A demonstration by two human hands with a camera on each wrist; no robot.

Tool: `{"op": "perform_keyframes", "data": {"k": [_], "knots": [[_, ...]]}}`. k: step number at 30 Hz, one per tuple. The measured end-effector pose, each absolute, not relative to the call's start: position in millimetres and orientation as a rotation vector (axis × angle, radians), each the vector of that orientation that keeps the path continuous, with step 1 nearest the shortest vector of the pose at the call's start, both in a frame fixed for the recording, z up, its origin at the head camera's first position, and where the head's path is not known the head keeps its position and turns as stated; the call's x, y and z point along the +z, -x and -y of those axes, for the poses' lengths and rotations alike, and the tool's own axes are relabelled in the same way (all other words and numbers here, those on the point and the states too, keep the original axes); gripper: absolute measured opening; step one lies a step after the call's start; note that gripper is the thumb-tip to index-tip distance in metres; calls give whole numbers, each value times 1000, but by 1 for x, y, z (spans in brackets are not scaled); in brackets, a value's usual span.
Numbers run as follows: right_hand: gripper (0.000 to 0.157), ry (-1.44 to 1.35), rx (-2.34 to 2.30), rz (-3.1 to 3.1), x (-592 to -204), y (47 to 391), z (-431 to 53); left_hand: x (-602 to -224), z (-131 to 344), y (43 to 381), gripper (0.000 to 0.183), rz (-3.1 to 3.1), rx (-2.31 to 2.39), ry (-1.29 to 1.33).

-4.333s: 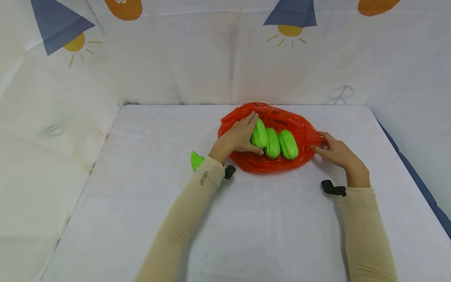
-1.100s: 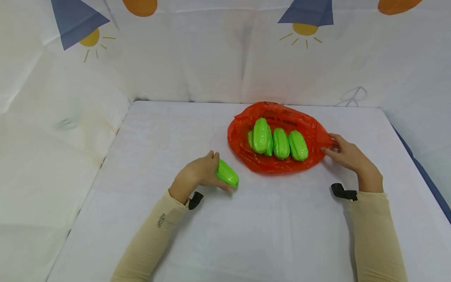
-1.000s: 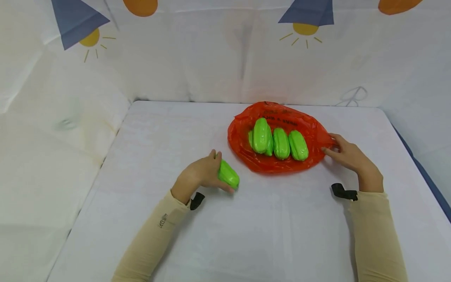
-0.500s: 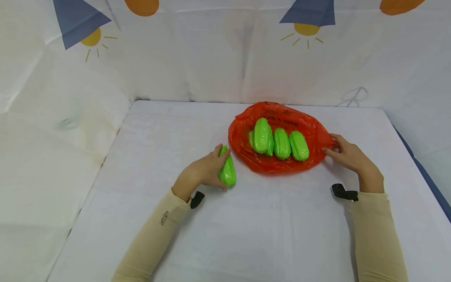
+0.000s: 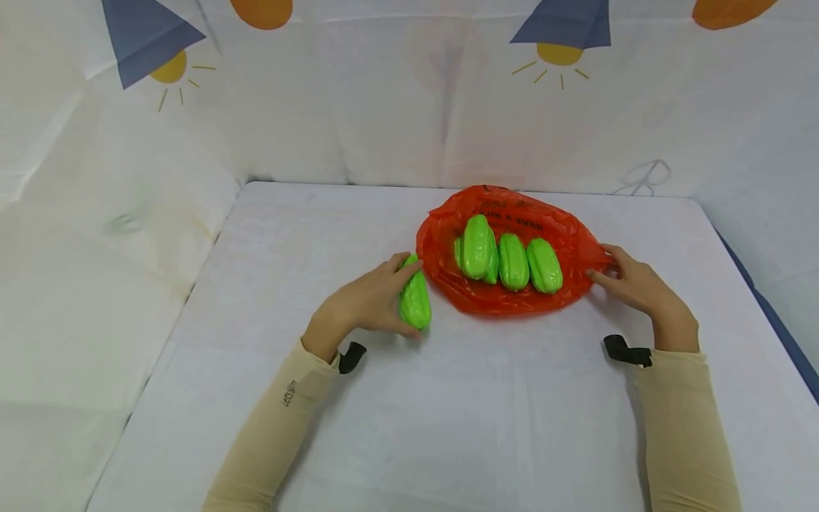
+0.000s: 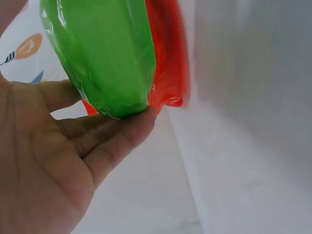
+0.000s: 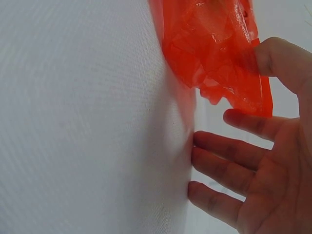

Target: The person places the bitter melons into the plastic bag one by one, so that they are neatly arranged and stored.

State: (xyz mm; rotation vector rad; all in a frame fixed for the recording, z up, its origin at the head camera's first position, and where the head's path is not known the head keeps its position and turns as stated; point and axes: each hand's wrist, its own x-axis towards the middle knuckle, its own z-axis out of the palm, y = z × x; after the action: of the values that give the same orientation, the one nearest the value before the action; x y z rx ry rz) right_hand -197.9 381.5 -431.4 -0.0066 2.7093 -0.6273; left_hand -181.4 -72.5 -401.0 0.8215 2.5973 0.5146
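In the head view my left hand (image 5: 367, 299) grips a glossy green ribbed star fruit (image 5: 416, 302) between thumb and fingers, just left of the red plastic bag (image 5: 441, 284). Seen from the left wrist, the fingers curl under the end of the fruit (image 6: 107, 63), with red bag (image 6: 168, 58) behind it. Several more green star fruit (image 5: 514, 262) lie in the mouth of the bag, one leaning over another. At the bag's right end my right hand (image 5: 640, 284) pinches its edge; the right wrist view shows thumb and forefinger on the red plastic (image 7: 209, 44), other fingertips against the white surface.
A white-covered table (image 5: 480, 427) carries everything. White cloth walls (image 5: 384, 121) with printed lamp shapes rise behind it and at the sides. A dark camera mount (image 5: 352, 358) sits at the left wrist, another (image 5: 627, 350) at the right.
Earlier the left hand was over the bag; then it came to a star fruit at the left. It has since turned that fruit more upright and shifted slightly toward the bag. Right hand stays put.
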Motion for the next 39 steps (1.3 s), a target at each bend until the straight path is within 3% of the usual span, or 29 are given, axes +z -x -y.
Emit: {"op": "perform_keyframes", "data": {"k": [39], "knots": [[85, 9, -671, -2699, -431, 195, -382, -388, 29, 178, 119, -2649, 484, -1086]]}}
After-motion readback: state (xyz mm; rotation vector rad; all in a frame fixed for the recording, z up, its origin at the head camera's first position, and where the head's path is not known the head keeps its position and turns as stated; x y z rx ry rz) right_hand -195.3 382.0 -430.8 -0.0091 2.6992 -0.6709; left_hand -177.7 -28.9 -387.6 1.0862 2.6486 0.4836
